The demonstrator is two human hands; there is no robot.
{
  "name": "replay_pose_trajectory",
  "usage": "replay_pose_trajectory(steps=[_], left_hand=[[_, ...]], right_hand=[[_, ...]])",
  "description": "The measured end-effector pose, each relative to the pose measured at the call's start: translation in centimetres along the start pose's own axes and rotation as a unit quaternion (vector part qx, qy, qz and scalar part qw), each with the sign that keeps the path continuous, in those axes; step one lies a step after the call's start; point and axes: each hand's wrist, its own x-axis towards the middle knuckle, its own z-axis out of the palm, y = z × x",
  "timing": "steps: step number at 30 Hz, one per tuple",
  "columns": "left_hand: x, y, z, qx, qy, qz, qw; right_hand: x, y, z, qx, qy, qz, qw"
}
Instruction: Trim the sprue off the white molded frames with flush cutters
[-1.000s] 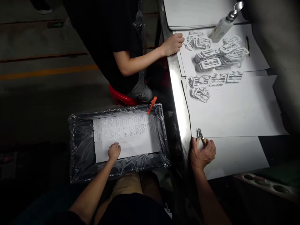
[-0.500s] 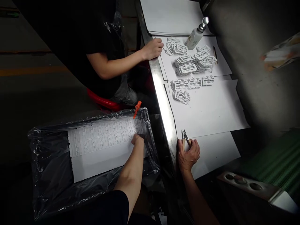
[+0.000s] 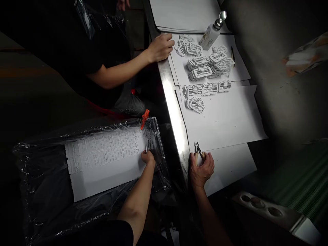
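Observation:
My left hand (image 3: 148, 158) is closed over the right end of a white sheet in a plastic-lined box, its fingers pinching a small frame-shaped part (image 3: 149, 145) that stands tilted. Two rows of similar white frame parts (image 3: 102, 147) lie on that white sheet (image 3: 102, 181). At the table's near edge, my right hand (image 3: 202, 170) is wrapped around the pale handles of a pair of nippers (image 3: 198, 150), whose metal jaws point away from me. The fingers partly hide the handles.
Black plastic covers the box (image 3: 43, 191), with an orange clip (image 3: 145, 119) on its rim. Stacked frame parts (image 3: 201, 72), a bottle (image 3: 210, 38) and a dark pen-like stick (image 3: 233, 56) are on white paper. A co-worker's hand (image 3: 160, 48) rests at the metal table edge (image 3: 175, 126).
The view has shifted slightly, moving the scene leftward. My left hand has drawn back a little, showing the tilted part in its fingers. My right hand keeps its hold on the nippers.

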Motion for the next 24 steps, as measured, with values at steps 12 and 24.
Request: replay_pose_trajectory(steps=[12,24], left_hand=[[-1.9,1.6,-1.2,0.027,-0.036,0.001,0.999],[-10.5,5.7,-19.6,-0.148,-0.403,0.102,0.897]], right_hand=[[0.1,0.1,0.1,0.014,-0.007,0.009,1.000],[-1.8,-4.3,-6.2,0.215,-0.128,0.094,0.964]])
